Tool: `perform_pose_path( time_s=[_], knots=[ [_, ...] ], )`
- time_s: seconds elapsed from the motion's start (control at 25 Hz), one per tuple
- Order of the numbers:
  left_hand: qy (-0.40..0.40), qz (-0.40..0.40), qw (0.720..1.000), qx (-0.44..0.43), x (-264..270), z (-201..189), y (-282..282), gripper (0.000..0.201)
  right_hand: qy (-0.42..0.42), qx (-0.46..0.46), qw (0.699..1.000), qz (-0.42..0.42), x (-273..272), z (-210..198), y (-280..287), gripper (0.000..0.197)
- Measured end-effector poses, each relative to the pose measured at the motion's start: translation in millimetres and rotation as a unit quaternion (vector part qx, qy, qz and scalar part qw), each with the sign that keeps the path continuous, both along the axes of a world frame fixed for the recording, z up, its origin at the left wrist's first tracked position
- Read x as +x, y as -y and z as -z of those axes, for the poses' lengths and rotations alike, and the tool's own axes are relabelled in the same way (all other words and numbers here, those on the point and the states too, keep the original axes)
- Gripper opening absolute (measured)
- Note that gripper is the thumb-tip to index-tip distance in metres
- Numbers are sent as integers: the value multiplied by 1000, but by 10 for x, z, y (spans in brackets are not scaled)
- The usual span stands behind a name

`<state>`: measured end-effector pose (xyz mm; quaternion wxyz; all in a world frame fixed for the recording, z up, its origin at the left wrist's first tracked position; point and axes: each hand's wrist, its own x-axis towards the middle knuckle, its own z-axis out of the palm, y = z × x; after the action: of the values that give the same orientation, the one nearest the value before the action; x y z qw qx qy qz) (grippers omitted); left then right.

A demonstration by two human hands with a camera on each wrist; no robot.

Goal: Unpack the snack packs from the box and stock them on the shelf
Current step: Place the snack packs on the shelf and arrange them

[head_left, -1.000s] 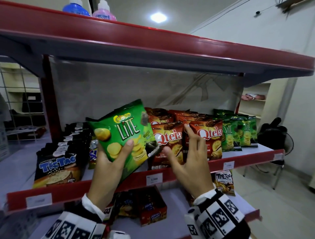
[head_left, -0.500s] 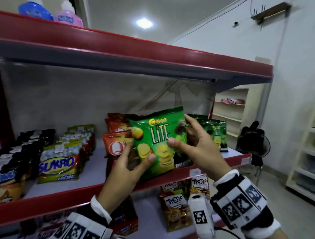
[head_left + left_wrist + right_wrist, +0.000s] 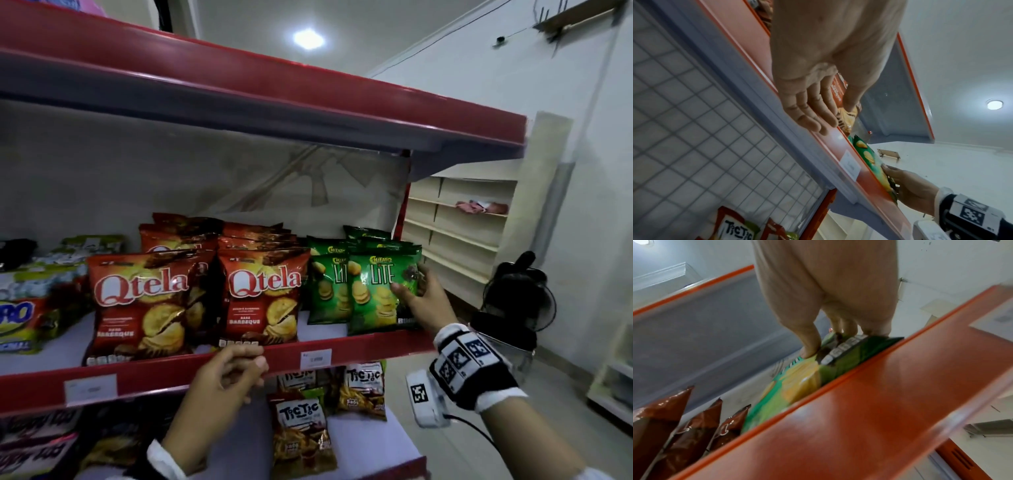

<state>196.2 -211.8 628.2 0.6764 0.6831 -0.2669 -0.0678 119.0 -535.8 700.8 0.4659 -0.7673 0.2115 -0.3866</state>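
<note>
Right hand (image 3: 423,301) reaches up, thumb and fingers pinching the green pack (image 3: 380,291) upright at the shelf's (image 3: 370,346) front right corner. Left hand (image 3: 226,380) hangs below the front edge, fingers loosely curled, holding nothing.

R hand (image 3: 423,301) at right-centre pinches the front green Lite pack (image 3: 378,291), thumb on its face, pack upright on the red-edged shelf (image 3: 370,346). More green packs behind and just left of it. Two rows of red Qtela packs (image 3: 260,294) at centre-left. L hand (image 3: 226,380), fingers curled, empty, at the shelf's front lip, lower centre. TicTic packs (image 3: 301,431) on the shelf below.
</note>
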Motion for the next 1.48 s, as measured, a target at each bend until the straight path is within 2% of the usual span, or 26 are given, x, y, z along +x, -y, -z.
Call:
perform_pose_path(
  time_s=[0.24, 0.4, 0.48, 0.6, 0.68, 0.8, 0.92, 1.0, 1.2, 1.36, 1.4, 1.44, 1.48],
  knots=[
    [6, -37, 999, 25, 25, 72, -36, 11, -35, -15, 999, -4, 104, 136, 78, 64],
    [-1, -47, 998, 33, -27, 46, -36, 11, -17, -20, 1000, 10, 58, 167, 17, 74],
    [0, -52, 998, 31, -62, 9, -36, 11, -1, -30, 999, 36, 28, 167, -20, 77],
    [-10, -60, 998, 23, -104, -39, -44, 13, 14, -83, 990, 117, -11, 199, -165, 67],
    [-11, -58, 998, 23, -116, -66, -40, 13, 85, -130, 978, 137, -45, 215, -338, 57],
    [-17, -52, 998, 37, -138, -94, -49, 13, 191, -170, 962, 96, -100, 209, -712, 40],
    [-30, -47, 998, 42, -162, -119, -118, 14, 230, -199, 952, 44, -190, 234, -1185, 26],
    [-33, -39, 998, 43, -188, -121, -216, 14, 236, -195, 952, -3, -251, 249, -1488, 23],
    [-46, -22, 997, 58, -349, -43, -696, 13, 222, -202, 953, -31, -399, 444, -2166, 27],
    [-67, -4, 996, 66, -512, 178, -1120, 14, 204, -174, 962, -44, -560, 784, -2598, 23],
    [-72, -2, 995, 69, -440, 245, -1185, 14, 183, -179, 965, -58, -525, 878, -2630, 21],
    [-112, -2, 989, 98, -548, 617, -1780, 13, 112, -173, 976, -66, -606, 1281, -3232, 21],
    [-111, 1, 989, 96, -527, 652, -1784, 13, 106, -156, 979, -79, -614, 1325, -3258, 21]
  ],
)
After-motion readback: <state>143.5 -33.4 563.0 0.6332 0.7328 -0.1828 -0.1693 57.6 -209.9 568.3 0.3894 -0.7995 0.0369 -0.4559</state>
